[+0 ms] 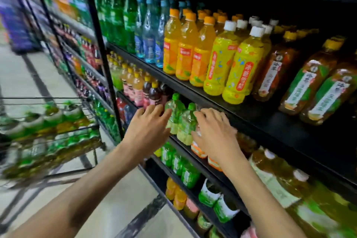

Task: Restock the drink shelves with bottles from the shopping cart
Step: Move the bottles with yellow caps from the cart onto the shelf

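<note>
Two pale green bottles with green caps stand side by side at the front of the middle shelf. My left hand has straight fingers touching the left bottle from the left. My right hand lies with spread fingers against the right bottle from the right. Neither hand curls round a bottle. The wire shopping cart stands at the left on the floor, blurred, holding several green-labelled bottles.
The black shelf unit fills the right side. An upper shelf carries green, blue, orange and yellow bottles and brown tea bottles. Lower shelves hold green and orange bottles. A tiled aisle floor runs between cart and shelves.
</note>
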